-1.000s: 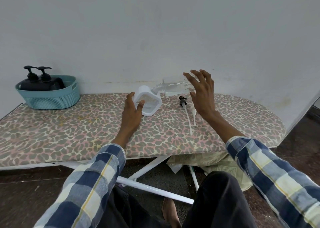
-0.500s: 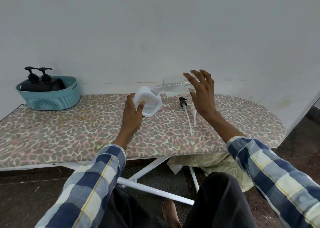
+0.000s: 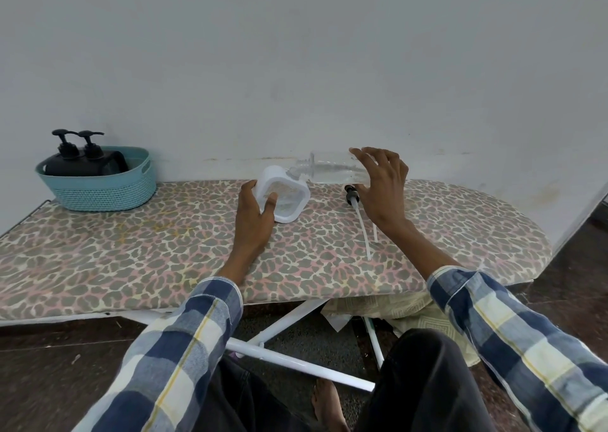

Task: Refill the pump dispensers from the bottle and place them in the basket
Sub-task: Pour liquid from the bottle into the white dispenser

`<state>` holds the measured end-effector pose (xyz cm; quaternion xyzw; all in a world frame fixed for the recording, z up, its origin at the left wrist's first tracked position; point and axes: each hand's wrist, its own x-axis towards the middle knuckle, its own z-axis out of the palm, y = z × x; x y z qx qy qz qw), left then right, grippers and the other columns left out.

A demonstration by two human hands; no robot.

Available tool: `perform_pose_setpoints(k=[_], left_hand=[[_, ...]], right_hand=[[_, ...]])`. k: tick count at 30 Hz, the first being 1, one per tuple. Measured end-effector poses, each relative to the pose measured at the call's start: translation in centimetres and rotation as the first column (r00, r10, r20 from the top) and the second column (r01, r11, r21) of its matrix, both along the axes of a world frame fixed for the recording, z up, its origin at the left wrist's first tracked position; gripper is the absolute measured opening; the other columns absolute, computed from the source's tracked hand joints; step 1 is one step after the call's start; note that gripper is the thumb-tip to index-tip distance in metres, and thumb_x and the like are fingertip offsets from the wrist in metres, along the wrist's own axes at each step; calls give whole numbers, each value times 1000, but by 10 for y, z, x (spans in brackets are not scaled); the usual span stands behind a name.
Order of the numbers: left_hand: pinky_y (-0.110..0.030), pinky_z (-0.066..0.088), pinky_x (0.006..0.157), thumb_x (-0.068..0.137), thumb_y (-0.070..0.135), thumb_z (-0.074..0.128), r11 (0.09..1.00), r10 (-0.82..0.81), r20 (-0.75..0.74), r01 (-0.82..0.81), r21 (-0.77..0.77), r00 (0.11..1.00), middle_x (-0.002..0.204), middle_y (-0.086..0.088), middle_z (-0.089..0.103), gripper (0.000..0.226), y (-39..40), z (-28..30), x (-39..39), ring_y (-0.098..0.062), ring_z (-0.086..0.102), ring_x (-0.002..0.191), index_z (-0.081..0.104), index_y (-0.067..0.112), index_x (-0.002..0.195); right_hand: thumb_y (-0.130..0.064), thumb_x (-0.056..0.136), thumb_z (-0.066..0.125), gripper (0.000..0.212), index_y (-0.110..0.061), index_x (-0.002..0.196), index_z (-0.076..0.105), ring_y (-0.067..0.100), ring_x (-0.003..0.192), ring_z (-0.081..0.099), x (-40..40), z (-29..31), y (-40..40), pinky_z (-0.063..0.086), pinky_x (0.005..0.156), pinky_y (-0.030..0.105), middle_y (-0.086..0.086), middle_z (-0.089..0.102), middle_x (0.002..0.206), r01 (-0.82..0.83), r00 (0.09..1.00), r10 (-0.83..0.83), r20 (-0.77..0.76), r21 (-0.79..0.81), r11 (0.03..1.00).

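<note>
My left hand (image 3: 255,213) grips a white, clear-sided dispenser body (image 3: 283,195), tilted on the ironing board with its opening toward the right. My right hand (image 3: 381,185) holds a clear plastic bottle (image 3: 329,168) almost level, its neck at the dispenser's opening. A black pump head with a long white tube (image 3: 358,214) lies on the board under my right hand; a second white tube shows beside it. Two black pump dispensers (image 3: 79,158) stand in the teal basket (image 3: 98,190) at the far left.
The leopard-print ironing board (image 3: 164,254) stands against a pale wall. Its white legs (image 3: 296,362) cross below, near my knees and bare foot. Folded cloth (image 3: 414,316) lies under the board's right end.
</note>
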<state>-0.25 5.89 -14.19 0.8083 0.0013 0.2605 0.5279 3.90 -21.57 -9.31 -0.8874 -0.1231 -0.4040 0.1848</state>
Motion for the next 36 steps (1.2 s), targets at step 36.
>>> perform_pose_setpoints(k=[36], left_hand=[[-35, 53, 76, 92, 37, 70, 999, 39, -143, -43, -27, 989, 126, -10, 63, 61, -4, 15, -14, -28, 64, 104, 46, 8, 139]], right_hand=[[-46, 90, 81, 72, -12, 144, 47, 17, 114, 58, 14, -30, 66, 43, 91, 29, 2, 61, 130, -84, 830, 385, -405, 590, 803]])
